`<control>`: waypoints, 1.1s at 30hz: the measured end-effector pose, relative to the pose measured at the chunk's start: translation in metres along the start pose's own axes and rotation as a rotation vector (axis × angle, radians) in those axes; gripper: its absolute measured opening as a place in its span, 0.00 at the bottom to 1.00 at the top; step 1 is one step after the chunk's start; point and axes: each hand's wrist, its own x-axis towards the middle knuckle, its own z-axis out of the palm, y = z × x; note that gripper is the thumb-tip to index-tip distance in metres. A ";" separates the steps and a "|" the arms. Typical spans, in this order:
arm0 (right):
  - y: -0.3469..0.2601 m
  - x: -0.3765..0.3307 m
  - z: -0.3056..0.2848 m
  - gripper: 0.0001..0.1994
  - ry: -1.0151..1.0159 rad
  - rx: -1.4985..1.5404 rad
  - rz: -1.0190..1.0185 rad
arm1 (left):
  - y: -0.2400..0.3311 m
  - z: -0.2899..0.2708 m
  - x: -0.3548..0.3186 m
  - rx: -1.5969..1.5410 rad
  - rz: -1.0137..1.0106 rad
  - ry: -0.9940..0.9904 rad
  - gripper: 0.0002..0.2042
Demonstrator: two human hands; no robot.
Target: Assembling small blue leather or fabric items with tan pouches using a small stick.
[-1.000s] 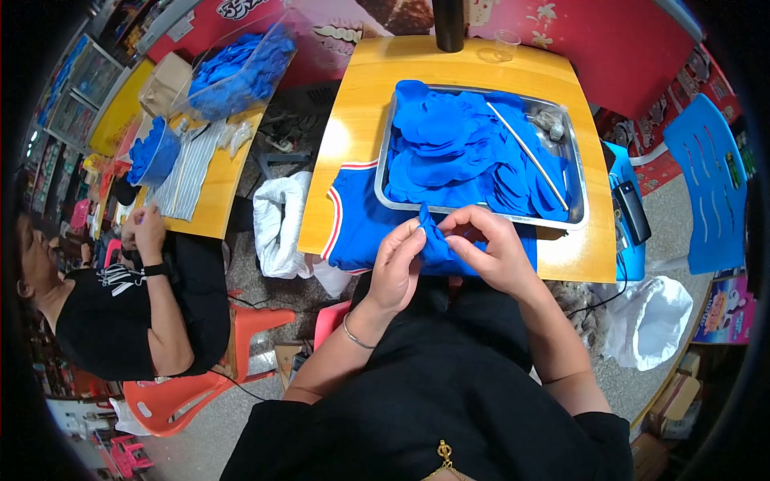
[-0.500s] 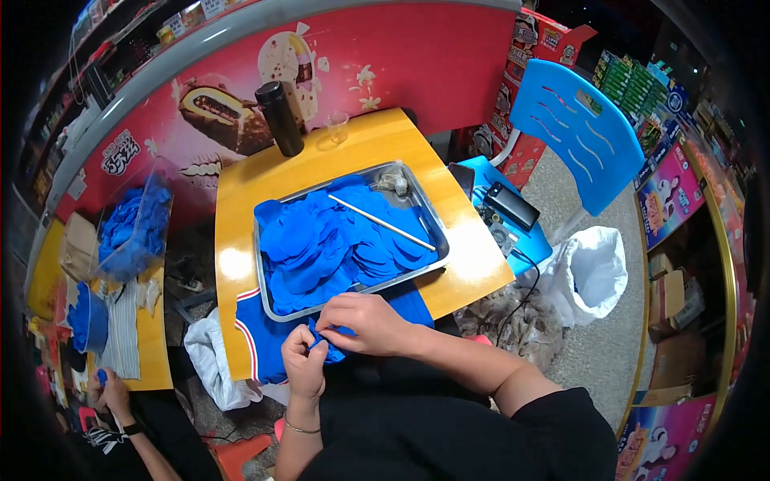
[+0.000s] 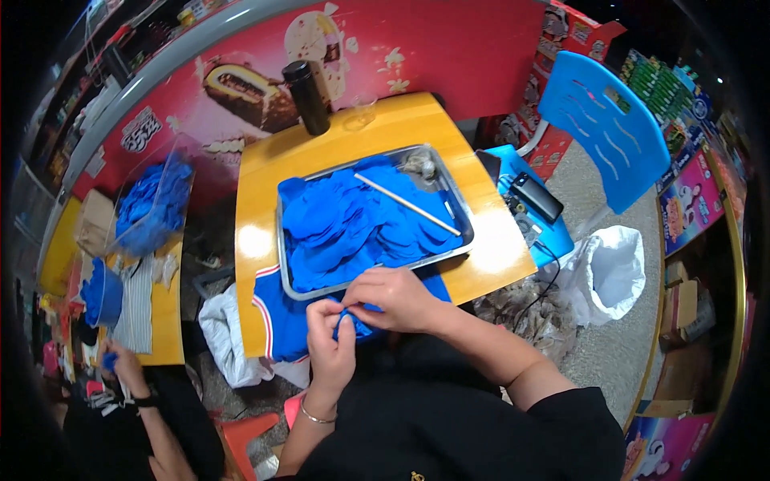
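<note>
Both my hands meet over my lap, just below the front edge of a metal tray [image 3: 471, 232]. Between the fingertips of my left hand [image 3: 330, 345] is a small blue fabric piece [image 3: 358, 327], partly hidden by the fingers. My right hand [image 3: 395, 298] pinches the same piece from the other side. A heap of thin blue fabric pieces [image 3: 337, 220] with rounded edges fills most of the tray. Across the heap lies a slim pale stick [image 3: 409, 204], and a small clear bag [image 3: 419, 166] sits in the tray's far right corner.
The tray rests on a yellow table [image 3: 257, 184] with a black flask [image 3: 306, 100] and a clear cup [image 3: 363, 112] behind it. Blue garment cloth [image 3: 287, 333] hangs at its front edge. A blue chair [image 3: 605, 132] and white bag [image 3: 613, 280] stand right. Another person's hand [image 3: 127, 370] is at left.
The whole view has shifted, so the table and tray appear farther right and slightly higher. Both hands keep their pinch on the blue fabric piece, with only slight finger movement.
</note>
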 end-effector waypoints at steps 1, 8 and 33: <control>-0.002 0.001 0.000 0.05 0.014 -0.002 -0.003 | 0.002 -0.001 0.001 0.013 -0.011 -0.013 0.09; -0.006 0.003 -0.002 0.05 -0.086 0.078 0.116 | -0.010 -0.006 0.009 0.195 0.095 0.101 0.12; -0.012 0.007 0.013 0.08 0.005 -0.114 0.041 | -0.034 -0.027 0.009 -0.813 -0.385 -0.235 0.07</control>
